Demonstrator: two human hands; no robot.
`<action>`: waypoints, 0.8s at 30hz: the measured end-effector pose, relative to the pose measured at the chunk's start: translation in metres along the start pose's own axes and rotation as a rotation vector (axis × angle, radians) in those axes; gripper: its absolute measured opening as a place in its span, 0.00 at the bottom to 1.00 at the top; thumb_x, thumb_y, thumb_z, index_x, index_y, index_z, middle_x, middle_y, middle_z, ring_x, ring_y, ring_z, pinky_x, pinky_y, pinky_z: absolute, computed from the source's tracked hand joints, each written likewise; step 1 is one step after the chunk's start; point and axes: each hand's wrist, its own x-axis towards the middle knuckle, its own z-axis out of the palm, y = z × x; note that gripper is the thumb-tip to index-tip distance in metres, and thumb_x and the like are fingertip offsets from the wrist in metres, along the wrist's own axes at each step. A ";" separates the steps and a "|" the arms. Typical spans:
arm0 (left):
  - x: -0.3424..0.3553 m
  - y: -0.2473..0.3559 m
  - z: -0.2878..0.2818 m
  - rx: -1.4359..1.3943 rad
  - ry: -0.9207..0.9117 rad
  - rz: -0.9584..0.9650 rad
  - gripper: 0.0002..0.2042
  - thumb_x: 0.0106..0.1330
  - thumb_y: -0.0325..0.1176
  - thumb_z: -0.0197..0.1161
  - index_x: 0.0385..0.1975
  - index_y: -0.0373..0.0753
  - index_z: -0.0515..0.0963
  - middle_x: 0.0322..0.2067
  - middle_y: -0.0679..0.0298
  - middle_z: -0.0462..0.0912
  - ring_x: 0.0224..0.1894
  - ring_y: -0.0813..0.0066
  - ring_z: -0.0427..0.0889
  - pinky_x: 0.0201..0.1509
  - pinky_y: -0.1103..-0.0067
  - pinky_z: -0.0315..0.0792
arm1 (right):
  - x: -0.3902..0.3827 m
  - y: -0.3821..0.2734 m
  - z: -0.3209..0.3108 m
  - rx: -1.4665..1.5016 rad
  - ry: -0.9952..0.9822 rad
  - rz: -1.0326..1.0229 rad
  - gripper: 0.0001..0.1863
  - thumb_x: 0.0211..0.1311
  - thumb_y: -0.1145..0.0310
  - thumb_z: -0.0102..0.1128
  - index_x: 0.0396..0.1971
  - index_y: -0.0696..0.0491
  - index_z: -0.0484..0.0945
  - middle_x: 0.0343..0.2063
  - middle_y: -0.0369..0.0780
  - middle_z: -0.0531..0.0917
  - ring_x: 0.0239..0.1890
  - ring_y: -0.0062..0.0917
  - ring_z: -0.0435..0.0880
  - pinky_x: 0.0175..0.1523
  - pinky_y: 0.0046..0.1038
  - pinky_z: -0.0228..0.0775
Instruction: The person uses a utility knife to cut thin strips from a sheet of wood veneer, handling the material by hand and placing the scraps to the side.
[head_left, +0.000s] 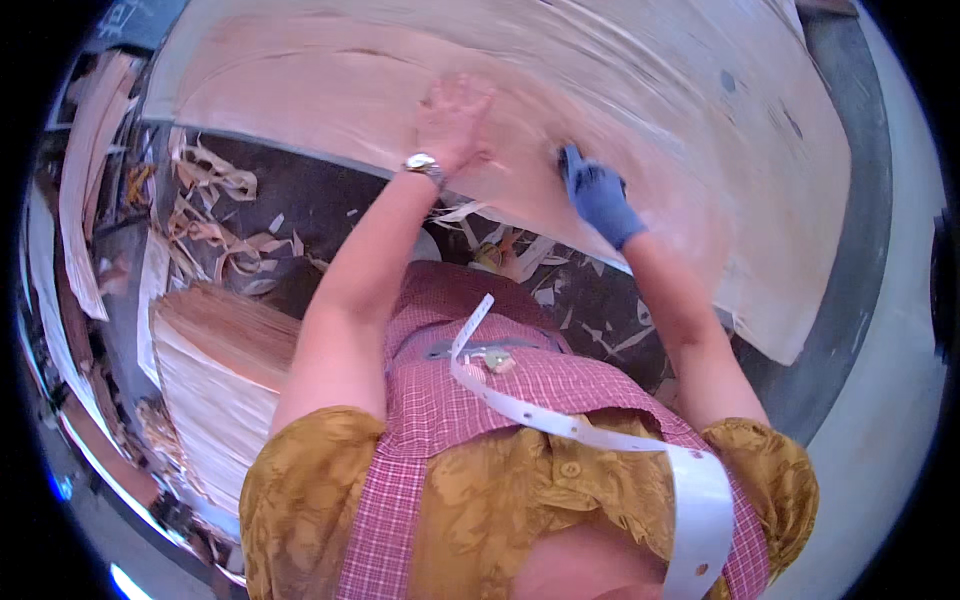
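Note:
A large pale wood veneer sheet (330, 90) spreads before me, with streaked, slightly blurred grain. My left hand (455, 120), bare and with a watch (422, 165) at the wrist, lies flat on it, fingers spread. To its right, my right hand (603, 197) wears a blue glove and rests on the same sheet. Its fingers are curled closed. Something dark shows at the fingertips, but I cannot make out whether it is a small tool or part of the glove.
A stack of veneer sheets (225, 365) stands at my lower left. Torn veneer strips (225, 250) litter the dark floor between me and the sheet. Long veneer pieces (85, 190) lean at the far left. A white perforated strip (560, 425) hangs across my checked apron (590, 395).

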 end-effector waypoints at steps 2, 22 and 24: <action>-0.006 -0.009 0.005 -0.002 0.007 -0.025 0.43 0.42 0.49 0.76 0.64 0.63 0.64 0.69 0.58 0.55 0.70 0.44 0.50 0.67 0.48 0.54 | -0.064 -0.001 0.010 0.127 -0.138 0.219 0.10 0.65 0.67 0.44 0.44 0.53 0.66 0.32 0.51 0.81 0.34 0.46 0.83 0.31 0.47 0.75; 0.004 -0.009 0.019 -0.041 0.175 -0.068 0.58 0.37 0.55 0.76 0.69 0.42 0.48 0.69 0.45 0.44 0.71 0.44 0.43 0.70 0.55 0.51 | 0.006 0.059 -0.020 0.250 0.564 0.177 0.21 0.60 0.58 0.59 0.52 0.47 0.72 0.45 0.43 0.76 0.43 0.41 0.78 0.42 0.41 0.74; 0.005 -0.005 0.015 -0.040 0.135 -0.116 0.60 0.36 0.55 0.77 0.68 0.35 0.47 0.69 0.43 0.44 0.71 0.45 0.43 0.71 0.58 0.50 | 0.009 0.061 -0.023 0.264 0.117 0.285 0.19 0.59 0.56 0.60 0.49 0.46 0.74 0.45 0.42 0.76 0.46 0.41 0.78 0.43 0.40 0.74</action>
